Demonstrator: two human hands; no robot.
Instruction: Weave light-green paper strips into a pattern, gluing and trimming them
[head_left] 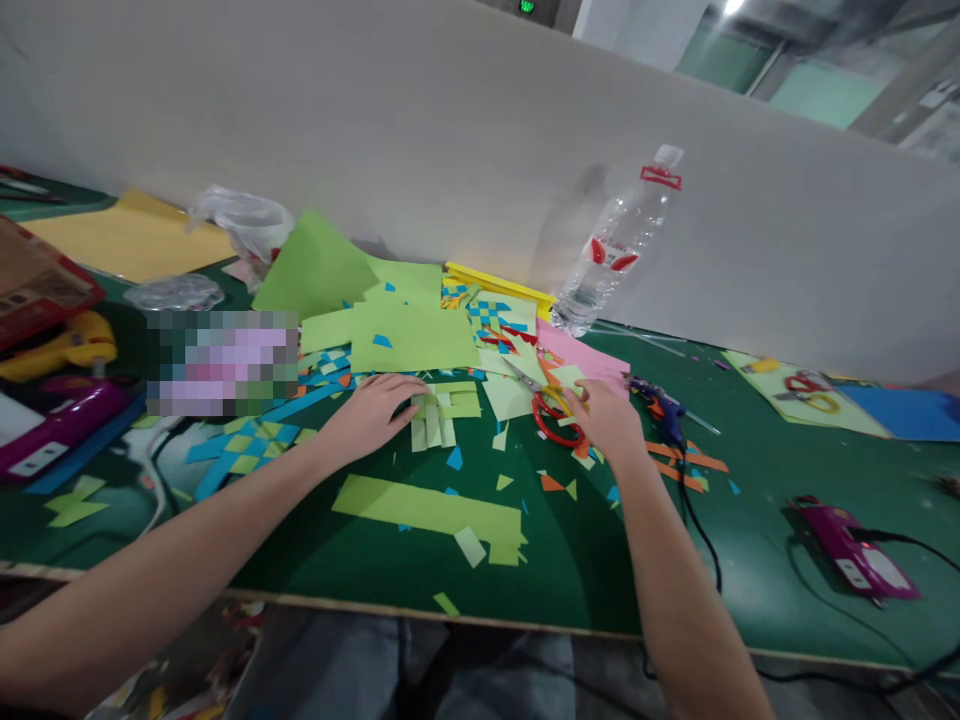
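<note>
My left hand (382,405) rests at the left edge of a small lattice of light green paper strips (433,425), fingers stretched forward and thumb apart, fingertips touching the paper. To the right, my right hand (609,415) has its fingers bent at the handles of red-and-yellow scissors (553,428), whose blades point up and left. A pale green paper piece lies by those fingertips, so the exact grip is partly hidden. Behind the lattice spreads a green paper sheet (412,335). Nearer me lies a long green paper strip (427,508).
A plastic bottle (619,245) leans against the grey partition (375,120). A blue glue gun (660,408) with a cable lies right of my right hand. Purple power units (855,550) sit at both sides. Blue-and-green woven paper (251,445) and scraps cover the left.
</note>
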